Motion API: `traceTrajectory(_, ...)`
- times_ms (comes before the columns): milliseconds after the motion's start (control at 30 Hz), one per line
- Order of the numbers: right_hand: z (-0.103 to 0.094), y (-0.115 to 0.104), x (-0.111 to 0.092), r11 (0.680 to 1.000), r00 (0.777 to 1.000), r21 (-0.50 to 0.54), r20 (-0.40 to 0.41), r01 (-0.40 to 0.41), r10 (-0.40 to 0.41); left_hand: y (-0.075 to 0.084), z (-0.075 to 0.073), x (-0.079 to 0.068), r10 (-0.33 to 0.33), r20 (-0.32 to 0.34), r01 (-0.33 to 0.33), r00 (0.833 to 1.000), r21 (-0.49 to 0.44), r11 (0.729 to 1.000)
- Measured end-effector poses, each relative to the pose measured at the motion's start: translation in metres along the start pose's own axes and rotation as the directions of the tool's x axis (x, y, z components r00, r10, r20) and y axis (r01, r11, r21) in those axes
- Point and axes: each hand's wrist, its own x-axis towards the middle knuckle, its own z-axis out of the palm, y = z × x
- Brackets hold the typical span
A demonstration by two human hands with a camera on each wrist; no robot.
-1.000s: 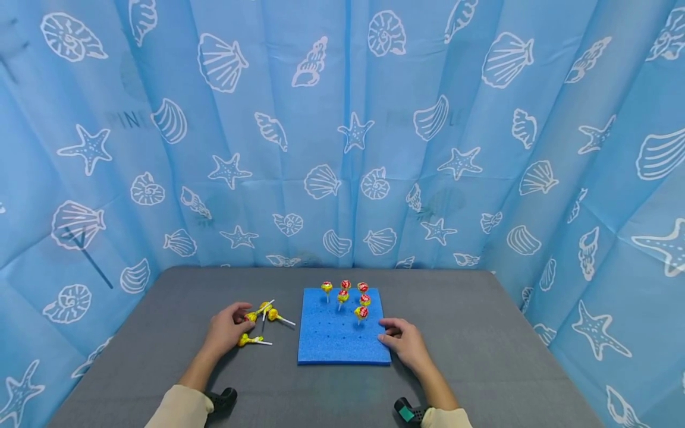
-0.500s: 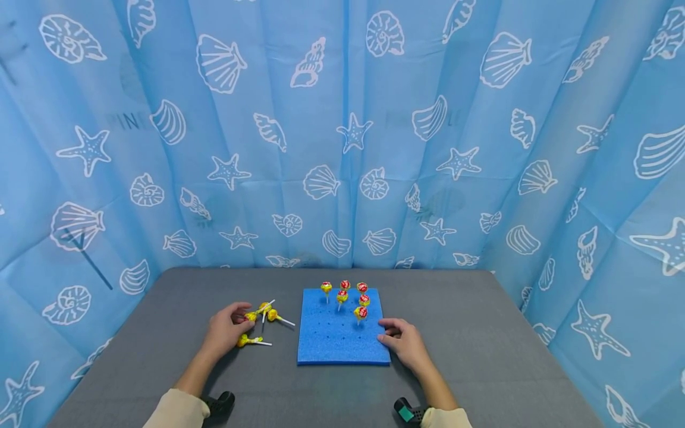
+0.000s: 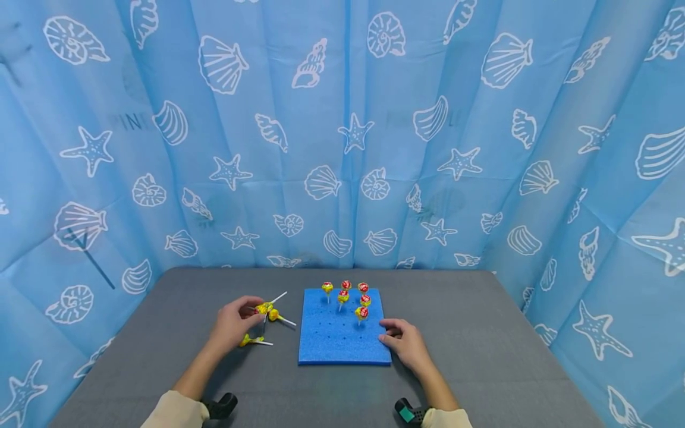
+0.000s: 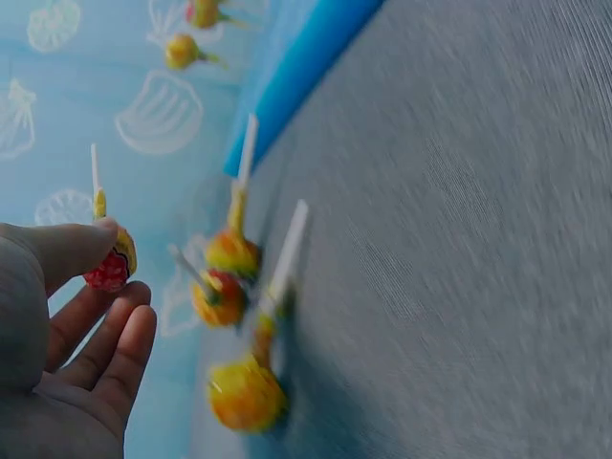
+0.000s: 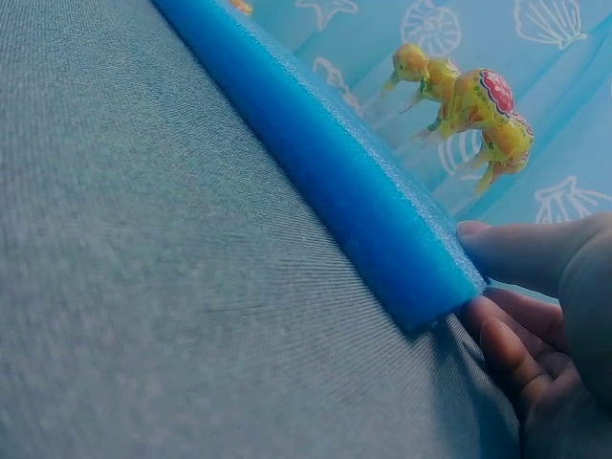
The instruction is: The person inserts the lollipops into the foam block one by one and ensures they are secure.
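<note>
My left hand (image 3: 231,326) is above the table's left side, pinching a lollipop (image 4: 117,266) by its red-and-yellow wrapped head between thumb and finger, its white stick pointing up. Beside and below it, three more yellow-wrapped lollipops (image 4: 247,394) lie on the table. In the middle sits a blue foam board (image 3: 342,352) with small holes. Several lollipops (image 3: 361,313) stand upright in its back and right part, sticks down. My right hand (image 3: 408,343) grips the board's right edge; in the right wrist view the thumb is on top and the fingers curl against the side near a corner.
A grey cloth-covered table (image 3: 471,345) carries everything. Behind it and at both sides hangs a blue shell-print curtain (image 3: 342,208). Black devices are strapped at both wrists, below the cream sleeves (image 3: 176,410).
My left hand has raised the lollipop from the pile and shifted slightly right and away from me; its stick now reaches farther. The right hand and the board have stayed put.
</note>
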Motion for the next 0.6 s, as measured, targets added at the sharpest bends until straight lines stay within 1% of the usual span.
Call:
traceTrajectory(133,0.000,0.000,0.000,1.000,1.000,0.000,0.001,0.008,-0.008,0.015,0.003,-0.002,0.035,-0.003,-0.036,0.999,-0.034,0.999)
traceTrajectory(267,0.000,0.000,0.000,1.000,1.000,-0.004,0.001,0.007,-0.007,0.028,0.007,-0.003,0.049,0.007,-0.049,0.999,-0.069,0.996)
traceTrajectory(433,0.000,0.001,0.000,1.000,1.000,-0.007,-0.001,0.008,-0.008,0.038,0.012,-0.006,0.076,0.005,-0.075,0.997,-0.087,0.993)
traceTrajectory(600,0.000,0.001,0.000,1.000,1.000,-0.014,-0.006,0.017,-0.017,0.045,0.019,-0.008,0.114,0.002,-0.114,0.993,-0.075,0.991)
